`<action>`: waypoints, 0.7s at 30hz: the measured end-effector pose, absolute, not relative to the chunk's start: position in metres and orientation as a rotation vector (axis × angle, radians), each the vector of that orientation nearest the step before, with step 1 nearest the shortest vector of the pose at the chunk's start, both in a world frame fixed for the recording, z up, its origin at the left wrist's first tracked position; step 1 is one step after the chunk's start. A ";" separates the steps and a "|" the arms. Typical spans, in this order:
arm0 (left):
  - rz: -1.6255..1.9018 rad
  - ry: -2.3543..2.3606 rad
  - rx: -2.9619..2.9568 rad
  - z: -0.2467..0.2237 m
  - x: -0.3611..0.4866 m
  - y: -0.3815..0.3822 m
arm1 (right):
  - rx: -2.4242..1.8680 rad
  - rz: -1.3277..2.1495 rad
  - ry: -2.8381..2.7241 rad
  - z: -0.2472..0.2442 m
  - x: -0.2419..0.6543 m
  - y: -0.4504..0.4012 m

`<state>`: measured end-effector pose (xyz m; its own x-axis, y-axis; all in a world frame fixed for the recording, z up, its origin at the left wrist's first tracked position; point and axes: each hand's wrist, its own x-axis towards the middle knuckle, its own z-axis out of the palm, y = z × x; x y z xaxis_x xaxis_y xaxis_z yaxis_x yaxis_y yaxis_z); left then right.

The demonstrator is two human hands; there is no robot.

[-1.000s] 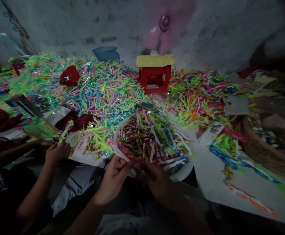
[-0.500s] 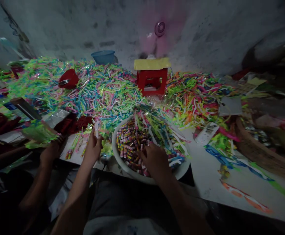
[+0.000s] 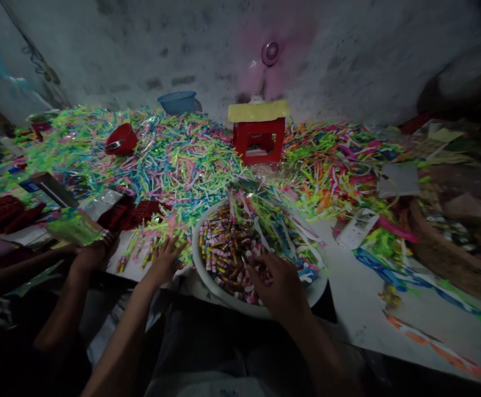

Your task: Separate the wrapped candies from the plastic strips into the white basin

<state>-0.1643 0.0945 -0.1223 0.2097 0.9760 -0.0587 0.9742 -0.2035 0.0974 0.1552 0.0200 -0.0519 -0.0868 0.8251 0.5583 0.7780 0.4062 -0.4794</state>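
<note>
A white basin (image 3: 207, 284) holds many small striped sticks (image 3: 223, 242), with ribbon-like strips (image 3: 273, 218) heaped on its right side. My right hand (image 3: 279, 284) is over the basin's contents, thumb and fingers curled at the sticks; what lies between its fingertips is too small to make out. Left of the basin, my left hand (image 3: 166, 262) has its fingers spread over green and pink strips at the table edge. Several strips with striped ends (image 3: 135, 248) lie on the table beside it.
Colourful strips (image 3: 174, 160) are piled behind, around a red bowl (image 3: 122, 139), a blue basin (image 3: 178, 102) and a red stool (image 3: 260, 140) below a pink fan (image 3: 270, 53). A white power strip (image 3: 358, 229) lies right. At left, another person's hand (image 3: 91, 255) holds a green packet.
My left hand has let go of a pale strip and spread its fingers. My right hand has opened slightly over the sticks. The view has shifted a little.
</note>
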 end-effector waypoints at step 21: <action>1.045 1.390 2.258 -0.021 -0.085 0.071 | -1.625 0.472 -1.327 -0.060 0.185 -0.035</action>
<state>-0.0851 0.0713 -0.0210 0.2710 0.8620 0.4284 0.6509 -0.4920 0.5782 0.1855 -0.0348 -0.0601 0.3360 0.9053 0.2600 0.5381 0.0421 -0.8418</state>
